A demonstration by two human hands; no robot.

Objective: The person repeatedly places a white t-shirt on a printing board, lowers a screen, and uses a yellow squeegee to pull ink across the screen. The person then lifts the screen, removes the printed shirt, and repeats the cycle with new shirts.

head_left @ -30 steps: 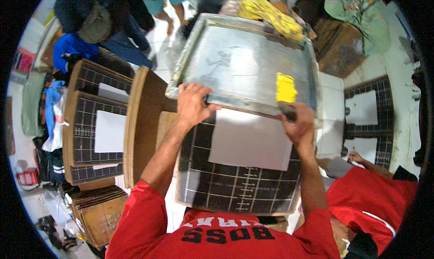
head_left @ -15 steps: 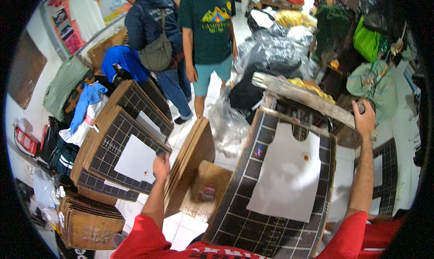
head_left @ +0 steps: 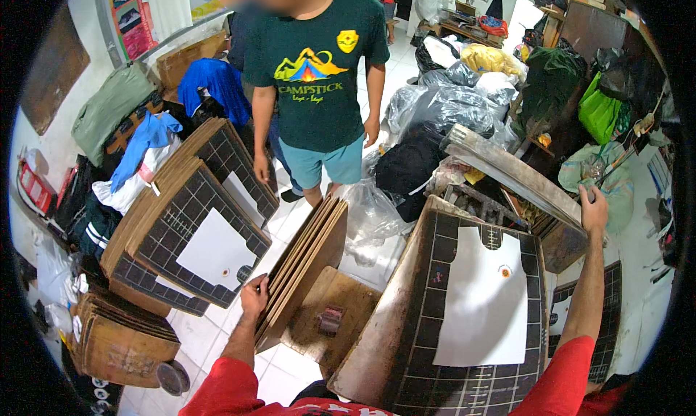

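My right hand [head_left: 594,210] grips the near end of a long wooden frame [head_left: 511,173], which is tilted up edge-on beyond the board in front of me. On that black, white-gridded board [head_left: 424,369] lies a white cut fabric panel [head_left: 482,307] with a neckline notch and a small round emblem. My left hand [head_left: 254,295], fingers loosely curled and apart, is beside the lower corner of a second gridded board [head_left: 163,231] at the left. That one carries another white fabric panel [head_left: 216,249] with a similar emblem. Nothing shows in the left hand.
Several wooden boards [head_left: 308,264] lean upright between the two work spots. A person [head_left: 319,75] in a green shirt stands ahead. Plastic-wrapped bundles [head_left: 457,104] heap up behind the frame. Further boards [head_left: 130,343] are stacked at lower left, and another gridded board [head_left: 602,329] lies at right.
My left hand has come down off the left board's corner. The person in green has come closer, mostly hiding the one in the dark jacket. My right hand stays on the frame's end.
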